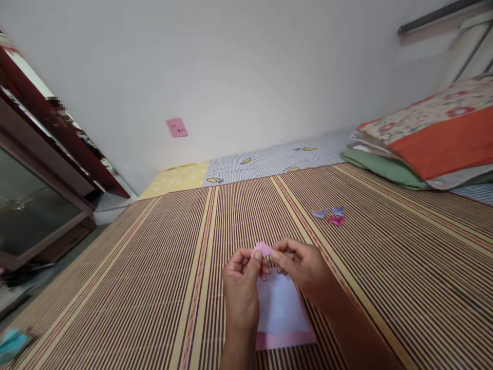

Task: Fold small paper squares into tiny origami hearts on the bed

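Note:
A small piece of folded pink paper (262, 248) is pinched between my two hands, above the striped mat. My left hand (243, 280) grips its left side, with the thumb lying over the front. On the right edge, the thumb and fingers of my right hand (300, 262) close on the same paper. Below them on the mat lies a white sheet (281, 303) on top of pink paper (287, 339), partly hidden by my left hand and wrist. Farther off to the right sit small folded papers, two bluish (319, 213) and one magenta (337, 220).
The striped bamboo mat (173, 267) covers the bed, with patterned cloth (262, 162) along the wall. Folded bedding (431, 139) is piled at the right. A pink note (176, 127) is on the wall. At lower left lies a turquoise item (14, 345); a cabinet (34, 195) stands beyond.

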Demonstrator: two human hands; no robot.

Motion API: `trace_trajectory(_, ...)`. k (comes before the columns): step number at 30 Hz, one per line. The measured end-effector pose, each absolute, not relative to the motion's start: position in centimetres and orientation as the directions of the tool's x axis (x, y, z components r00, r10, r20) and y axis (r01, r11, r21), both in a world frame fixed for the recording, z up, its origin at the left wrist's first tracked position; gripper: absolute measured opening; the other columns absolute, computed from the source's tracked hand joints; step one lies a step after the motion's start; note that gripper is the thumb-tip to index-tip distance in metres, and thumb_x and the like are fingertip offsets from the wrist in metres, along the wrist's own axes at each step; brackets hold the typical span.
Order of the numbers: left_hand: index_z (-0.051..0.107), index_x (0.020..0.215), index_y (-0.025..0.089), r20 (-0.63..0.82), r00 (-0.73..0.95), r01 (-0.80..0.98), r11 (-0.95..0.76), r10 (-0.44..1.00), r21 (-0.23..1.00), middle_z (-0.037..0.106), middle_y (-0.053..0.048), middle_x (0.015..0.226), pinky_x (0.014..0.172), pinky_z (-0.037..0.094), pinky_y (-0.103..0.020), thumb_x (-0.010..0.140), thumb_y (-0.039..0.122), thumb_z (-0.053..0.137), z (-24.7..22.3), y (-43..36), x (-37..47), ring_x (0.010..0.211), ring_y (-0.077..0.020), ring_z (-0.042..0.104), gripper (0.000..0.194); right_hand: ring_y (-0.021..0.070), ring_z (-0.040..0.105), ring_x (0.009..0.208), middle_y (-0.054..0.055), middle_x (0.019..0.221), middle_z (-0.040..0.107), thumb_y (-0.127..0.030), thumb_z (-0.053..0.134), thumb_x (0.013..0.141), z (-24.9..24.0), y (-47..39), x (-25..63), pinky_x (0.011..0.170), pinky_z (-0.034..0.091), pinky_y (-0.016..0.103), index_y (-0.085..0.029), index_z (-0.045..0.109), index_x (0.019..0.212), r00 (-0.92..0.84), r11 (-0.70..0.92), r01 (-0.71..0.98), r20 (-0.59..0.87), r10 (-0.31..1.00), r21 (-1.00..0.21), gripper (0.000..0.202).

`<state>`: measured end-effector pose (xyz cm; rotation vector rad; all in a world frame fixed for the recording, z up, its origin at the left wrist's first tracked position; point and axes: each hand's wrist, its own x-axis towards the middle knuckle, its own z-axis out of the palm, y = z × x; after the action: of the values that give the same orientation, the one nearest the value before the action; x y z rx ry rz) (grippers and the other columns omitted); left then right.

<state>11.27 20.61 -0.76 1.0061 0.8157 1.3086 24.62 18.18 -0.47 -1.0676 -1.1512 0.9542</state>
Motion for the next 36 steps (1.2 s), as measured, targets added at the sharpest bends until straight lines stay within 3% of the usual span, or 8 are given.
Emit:
trace_trajectory(7,0.065,0.072,0.016,0.061,0.099,-0.333,-0.025,0.993,0.943,0.063,0.002,0.059,0.055,0.043,-0.021,0.079,0.033,0.079,-0.7,20.7,11.4,0.055,-0.0102,0.054,0.024,0.012,0.057,0.056,-0.002,0.064,0.065,-0.033,0.071,0.085,-0.7,18.3,24.0,0.054,0.046,0.024,-0.018,0.071,0.079,0.19,0.198,-0.097,0.177,0.966,-0.975,0.016)
trace_trajectory(13,0.067,0.075,0.016,0.111,0.145,-0.336,-0.057,0.983,0.94,0.063,0.002,0.063,0.057,0.043,-0.021,0.086,0.032,0.075,-1.2,20.5,11.2,0.057,-0.0105,0.053,0.02,0.0113,0.051,0.054,-0.004,0.06,0.058,-0.033,0.068,0.088,-0.6,18.2,24.0,0.051,0.04,0.023,-0.018,0.067,0.076,0.214,0.198,-0.052,0.183,0.959,-0.979,0.019)
trace_trajectory(17,0.068,0.078,0.017,0.171,0.14,-0.315,-0.12,0.975,0.942,0.061,0.003,0.064,0.059,0.043,-0.022,0.089,0.033,0.072,-1.3,20.5,11.0,0.058,-0.0109,0.053,0.019,0.0104,0.046,0.051,-0.005,0.058,0.054,-0.036,0.064,0.09,-0.6,18.1,23.8,0.05,0.037,0.023,-0.018,0.062,0.071,0.158,0.22,-0.126,0.199,0.967,-0.967,0.025)
trace_trajectory(26,0.074,0.085,0.015,0.135,0.225,-0.309,-0.061,0.965,0.949,0.068,-0.001,0.068,0.063,0.047,-0.024,0.089,0.032,0.072,-0.6,20.8,10.7,0.062,-0.0126,0.059,0.017,0.0109,0.049,0.054,-0.003,0.062,0.059,-0.037,0.069,0.087,-0.3,18.1,24.1,0.051,0.04,0.023,-0.018,0.067,0.074,0.193,0.231,-0.133,0.203,0.96,-0.964,0.023)
trace_trajectory(36,0.07,0.077,0.017,0.201,0.15,-0.249,-0.16,0.968,0.955,0.07,0.0,0.066,0.06,0.047,-0.024,0.092,0.033,0.068,-0.4,20.2,11.0,0.059,-0.0127,0.059,0.021,0.0122,0.053,0.054,-0.002,0.062,0.061,-0.038,0.068,0.087,0.5,17.7,23.5,0.052,0.043,0.024,-0.019,0.065,0.073,0.185,0.257,-0.108,0.234,0.954,-0.96,0.023)
